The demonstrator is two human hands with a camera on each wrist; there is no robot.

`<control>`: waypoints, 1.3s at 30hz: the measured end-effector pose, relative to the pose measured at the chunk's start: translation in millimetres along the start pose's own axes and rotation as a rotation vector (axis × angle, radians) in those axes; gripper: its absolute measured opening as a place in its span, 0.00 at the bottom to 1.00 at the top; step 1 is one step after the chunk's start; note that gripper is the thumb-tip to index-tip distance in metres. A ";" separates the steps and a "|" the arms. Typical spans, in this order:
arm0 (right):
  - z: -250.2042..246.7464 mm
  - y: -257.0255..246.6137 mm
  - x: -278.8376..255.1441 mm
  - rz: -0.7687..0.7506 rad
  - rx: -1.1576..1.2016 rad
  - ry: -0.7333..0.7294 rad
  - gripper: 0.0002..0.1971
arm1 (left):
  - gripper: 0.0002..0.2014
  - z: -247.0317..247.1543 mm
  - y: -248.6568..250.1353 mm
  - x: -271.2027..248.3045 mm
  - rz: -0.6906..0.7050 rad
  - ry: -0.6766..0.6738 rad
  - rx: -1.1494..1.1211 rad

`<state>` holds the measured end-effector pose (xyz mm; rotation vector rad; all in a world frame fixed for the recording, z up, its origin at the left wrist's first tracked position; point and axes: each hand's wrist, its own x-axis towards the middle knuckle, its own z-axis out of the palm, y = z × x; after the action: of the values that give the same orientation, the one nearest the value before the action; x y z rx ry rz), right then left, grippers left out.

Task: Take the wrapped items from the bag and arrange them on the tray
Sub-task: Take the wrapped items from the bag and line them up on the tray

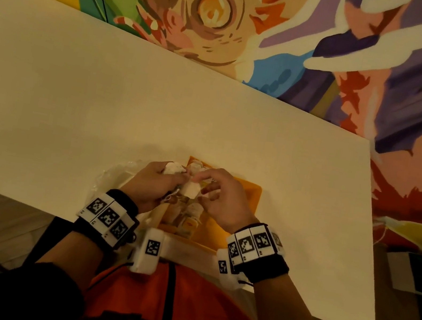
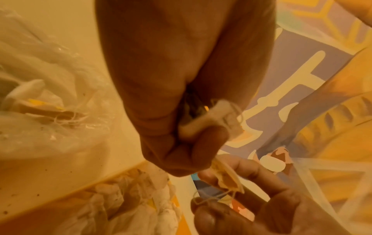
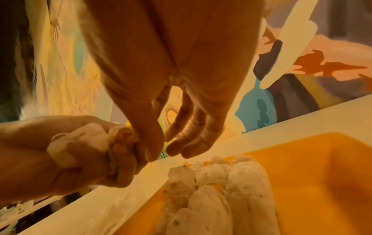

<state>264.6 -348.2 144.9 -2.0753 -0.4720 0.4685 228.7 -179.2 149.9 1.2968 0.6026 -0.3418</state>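
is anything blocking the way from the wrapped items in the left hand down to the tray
Nothing visible does. The left hand holds wrapped items just above the orange tray; its right part is bare beside the items already laid.

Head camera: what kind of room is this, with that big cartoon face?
Probably a playroom, studio or café corner, though it is hard to be sure. A colourful mural covers the wall behind a plain white table, where an orange tray holds small wrapped items.
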 end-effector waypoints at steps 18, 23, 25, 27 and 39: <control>-11.6 10.8 -16.4 0.078 0.229 0.234 0.03 | 0.10 4.5 7.6 -0.6 0.167 -0.105 0.252; -6.9 11.4 -15.2 0.066 0.207 0.231 0.04 | 0.01 5.8 6.9 0.4 0.374 -0.066 0.479; -3.1 12.9 -13.6 0.064 0.194 0.219 0.04 | 0.02 4.7 4.9 1.5 0.401 -0.061 0.478; 0.4 14.5 -12.5 0.065 0.171 0.188 0.08 | 0.03 4.6 2.1 2.6 0.420 -0.030 0.468; -5.0 18.7 -5.4 0.172 -0.025 0.120 0.07 | 0.10 9.4 -3.7 2.8 0.368 0.041 0.405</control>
<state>265.3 -363.7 132.2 -2.1638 -0.2306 0.4376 230.9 -188.9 146.6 1.7736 0.3241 -0.1341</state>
